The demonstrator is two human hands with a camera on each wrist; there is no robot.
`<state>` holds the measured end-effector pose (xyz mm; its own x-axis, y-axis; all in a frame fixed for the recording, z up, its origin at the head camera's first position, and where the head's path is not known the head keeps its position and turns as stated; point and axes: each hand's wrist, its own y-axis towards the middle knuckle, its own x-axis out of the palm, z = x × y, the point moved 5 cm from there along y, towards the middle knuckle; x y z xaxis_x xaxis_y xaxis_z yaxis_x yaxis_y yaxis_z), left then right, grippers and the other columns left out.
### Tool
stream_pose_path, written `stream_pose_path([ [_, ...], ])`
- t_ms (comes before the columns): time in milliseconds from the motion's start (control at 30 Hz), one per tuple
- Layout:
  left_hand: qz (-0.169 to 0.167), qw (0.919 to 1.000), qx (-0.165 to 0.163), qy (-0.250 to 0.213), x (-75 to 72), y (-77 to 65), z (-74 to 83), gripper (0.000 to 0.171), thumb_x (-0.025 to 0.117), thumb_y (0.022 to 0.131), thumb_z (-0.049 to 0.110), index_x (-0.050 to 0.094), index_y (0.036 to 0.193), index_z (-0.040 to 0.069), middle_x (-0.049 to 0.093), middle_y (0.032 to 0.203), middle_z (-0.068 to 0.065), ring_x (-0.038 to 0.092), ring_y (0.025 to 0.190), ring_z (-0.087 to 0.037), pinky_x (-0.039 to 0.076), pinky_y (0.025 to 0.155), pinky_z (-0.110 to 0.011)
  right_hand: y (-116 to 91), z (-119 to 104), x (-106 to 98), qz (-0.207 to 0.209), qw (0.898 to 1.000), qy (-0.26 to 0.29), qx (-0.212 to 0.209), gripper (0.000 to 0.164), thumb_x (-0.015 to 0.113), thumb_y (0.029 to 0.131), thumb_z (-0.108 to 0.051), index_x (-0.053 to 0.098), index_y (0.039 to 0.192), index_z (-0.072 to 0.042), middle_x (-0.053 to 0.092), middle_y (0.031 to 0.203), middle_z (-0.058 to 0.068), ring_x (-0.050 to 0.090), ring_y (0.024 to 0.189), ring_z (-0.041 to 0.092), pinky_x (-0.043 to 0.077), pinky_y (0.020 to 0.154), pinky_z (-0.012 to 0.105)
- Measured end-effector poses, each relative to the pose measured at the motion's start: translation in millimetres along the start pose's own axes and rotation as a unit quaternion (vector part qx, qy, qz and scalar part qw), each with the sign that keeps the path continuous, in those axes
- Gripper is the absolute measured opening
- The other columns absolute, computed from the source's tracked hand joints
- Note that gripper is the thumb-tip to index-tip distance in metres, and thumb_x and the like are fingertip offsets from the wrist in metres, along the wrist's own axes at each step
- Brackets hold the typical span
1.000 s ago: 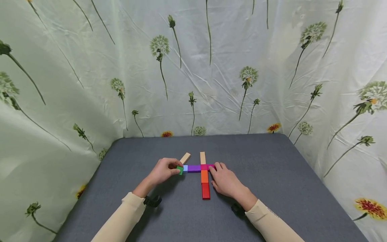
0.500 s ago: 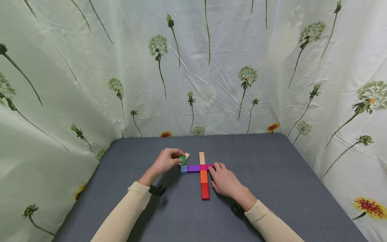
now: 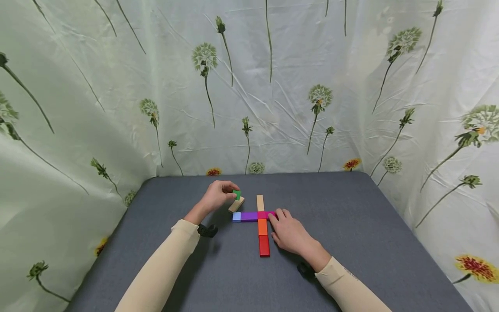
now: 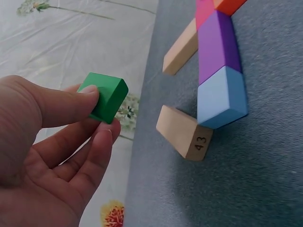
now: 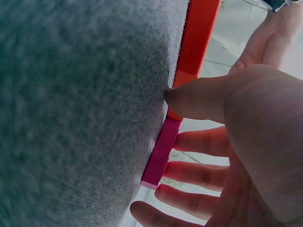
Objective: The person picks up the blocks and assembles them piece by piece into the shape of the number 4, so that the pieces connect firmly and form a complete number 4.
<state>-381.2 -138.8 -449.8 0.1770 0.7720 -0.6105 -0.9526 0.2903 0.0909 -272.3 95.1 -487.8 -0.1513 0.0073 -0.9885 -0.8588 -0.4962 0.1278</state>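
Observation:
My left hand (image 3: 216, 195) pinches a small green block (image 4: 105, 94) between thumb and fingers, raised above the table. Below it lies a slanted plain wooden block (image 4: 182, 130) marked 43, its near end close to a light blue block (image 4: 220, 99). That blue block joins a purple block (image 3: 249, 217), which runs to a pink block (image 3: 262, 215) at the centre of a cross. My right hand (image 3: 292, 233) rests its fairly straight fingers against the magenta block (image 5: 161, 153) on the cross's right arm. Its thumb lies beside the orange block (image 3: 263, 226).
A red block (image 3: 264, 246) extends the cross toward me from the orange one. Another plain wooden block (image 3: 260, 203) forms its far arm. The dark grey table (image 3: 331, 195) ends at a hanging flower-patterned curtain (image 3: 273, 86).
My left hand has lifted the green block away from the light blue block and carried it farther back, over the slanted wooden block. The right hand has stayed in place.

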Motion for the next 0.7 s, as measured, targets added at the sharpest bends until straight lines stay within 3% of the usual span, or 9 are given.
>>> stream_pose_path([
  [333, -0.003, 0.9995, -0.022, -0.02, 5.7, 22.1, -10.0, 0.018, 0.074, 0.091, 0.008, 0.076, 0.108, 0.015, 0.071, 0.099, -0.004, 0.067, 0.089, -0.019, 0.056, 0.078, -0.039, 0, 0, 3, -0.004, 1.0, 0.002, 0.0, 0.059, 0.073, 0.091, -0.036, 0.057, 0.14, -0.007, 0.054, 0.123, 0.015, 0.051, 0.116, 0.029, 0.058, 0.08, 0.039],
  [700, 0.001, 0.9995, -0.031, -0.003, 11.3, 39.2, -13.5, 0.018, 0.073, 0.093, 0.011, 0.076, 0.11, 0.015, 0.07, 0.103, -0.006, 0.065, 0.094, -0.023, 0.054, 0.079, -0.041, 0, 0, 1, 0.006, 1.0, 0.004, -0.002, 0.056, 0.073, 0.091, -0.035, 0.058, 0.137, -0.007, 0.055, 0.122, 0.014, 0.051, 0.115, 0.028, 0.058, 0.078, 0.039],
])
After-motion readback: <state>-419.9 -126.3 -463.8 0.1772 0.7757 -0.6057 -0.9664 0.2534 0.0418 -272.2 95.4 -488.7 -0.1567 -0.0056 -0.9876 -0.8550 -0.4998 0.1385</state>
